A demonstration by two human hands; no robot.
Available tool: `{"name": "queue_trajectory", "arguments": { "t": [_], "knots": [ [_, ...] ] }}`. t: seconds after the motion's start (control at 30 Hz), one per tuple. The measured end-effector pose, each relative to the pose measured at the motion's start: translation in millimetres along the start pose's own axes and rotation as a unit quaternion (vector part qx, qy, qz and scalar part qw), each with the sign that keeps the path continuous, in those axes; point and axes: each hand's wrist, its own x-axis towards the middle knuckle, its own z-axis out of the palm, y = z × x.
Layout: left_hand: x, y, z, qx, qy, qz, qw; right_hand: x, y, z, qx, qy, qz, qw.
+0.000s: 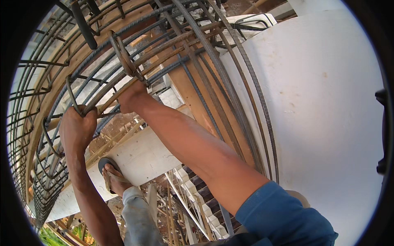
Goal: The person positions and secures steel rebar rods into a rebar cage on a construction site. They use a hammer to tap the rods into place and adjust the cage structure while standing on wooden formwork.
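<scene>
A cage of steel rebar (205, 45) curves across the upper left of the head view. My left hand (78, 127) is closed on a thin bent rebar stirrup (70, 92), where it meets the long bars. Higher and to the right, my right hand (133, 96) reaches in among the bars. Its fingers are hidden behind the steel, so their hold does not show. Just above it, a cluster of bent stirrups (121, 53) hangs around the long bars.
My sandalled foot (113, 176) stands on a pale board (141, 158) over a drop with scattered timber. A large white smooth surface (316, 90) fills the right side. Brown formwork boards (186, 88) run beneath the bars. Dark cables (252, 24) lie near the top.
</scene>
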Motion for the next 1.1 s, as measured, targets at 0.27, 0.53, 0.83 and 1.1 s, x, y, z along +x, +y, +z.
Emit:
{"name": "queue_trajectory", "arguments": {
  "t": [0.27, 0.53, 0.83, 1.1],
  "knots": [
    [-15, -35, 16, -0.086, 0.015, 0.062, 0.994, -5, -2, 15, 0.019, -0.004, -0.007, 1.000],
    [10, -10, 3, 0.012, -0.029, 0.068, 0.997, 10, 12, 28, 0.308, -0.185, 0.100, 0.928],
    [5, -12, 7, 0.002, -0.014, 0.051, 0.999, -1, 6, 11, 0.087, -0.048, 0.000, 0.995],
    [-19, -25, 11, -0.044, 0.015, 0.040, 0.998, -11, -3, 3, 0.088, -0.098, 0.003, 0.991]
  ]
}}
